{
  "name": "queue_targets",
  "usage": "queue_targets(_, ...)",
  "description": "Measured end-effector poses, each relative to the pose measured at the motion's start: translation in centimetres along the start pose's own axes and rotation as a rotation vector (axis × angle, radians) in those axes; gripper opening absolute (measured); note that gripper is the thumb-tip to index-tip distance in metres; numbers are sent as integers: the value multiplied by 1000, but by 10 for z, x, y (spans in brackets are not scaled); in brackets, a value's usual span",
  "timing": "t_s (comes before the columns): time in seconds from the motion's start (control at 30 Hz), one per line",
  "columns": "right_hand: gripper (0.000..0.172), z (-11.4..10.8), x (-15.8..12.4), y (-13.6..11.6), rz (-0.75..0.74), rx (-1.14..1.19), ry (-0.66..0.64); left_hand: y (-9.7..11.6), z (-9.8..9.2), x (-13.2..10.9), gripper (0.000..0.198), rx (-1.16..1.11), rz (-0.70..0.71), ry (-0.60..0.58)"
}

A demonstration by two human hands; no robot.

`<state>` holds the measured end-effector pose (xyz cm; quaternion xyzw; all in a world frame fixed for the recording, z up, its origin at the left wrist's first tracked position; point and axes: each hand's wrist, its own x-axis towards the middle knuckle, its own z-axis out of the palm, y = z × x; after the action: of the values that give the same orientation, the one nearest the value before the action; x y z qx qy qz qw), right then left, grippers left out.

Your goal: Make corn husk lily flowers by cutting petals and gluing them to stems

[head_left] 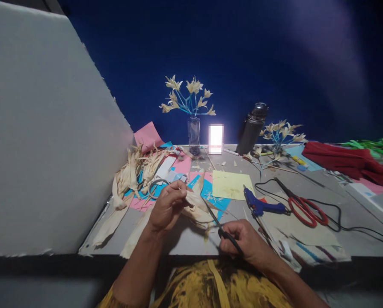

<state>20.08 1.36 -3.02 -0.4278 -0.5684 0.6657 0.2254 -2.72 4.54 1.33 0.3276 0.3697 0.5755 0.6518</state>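
My left hand (171, 205) is closed, pinching a pale dried corn husk (196, 202) between thumb and fingers. The husk fans out to the right in several strips, above the near part of the table. My right hand (239, 240) is closed around the handles of black-handled scissors (217, 222). Their blades point up and left, alongside the husk's right side; I cannot tell whether they touch it. A blue paper sheet (220, 212) with small scraps lies behind the husk.
A blue glue gun (262, 204) and red-handled scissors (307, 210) lie right, among a black cord. More husks (130, 173) pile up at left against a white panel (50, 128). At the back stand a glass vase (194, 132) of husk flowers and a dark flask (251, 130).
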Motion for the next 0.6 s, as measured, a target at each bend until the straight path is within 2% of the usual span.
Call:
queue_targets(0.2,34,0,1,3,14,0,-22,7,0,9,17,82,-11,-56)
queue_targets(0.37,33,0,2,5,-24,24,-49,3,3,11,17,114,-49,-115)
queue_targets(0.6,36,1,0,3,-10,45,-45,0,2,12,15,130,-71,-136)
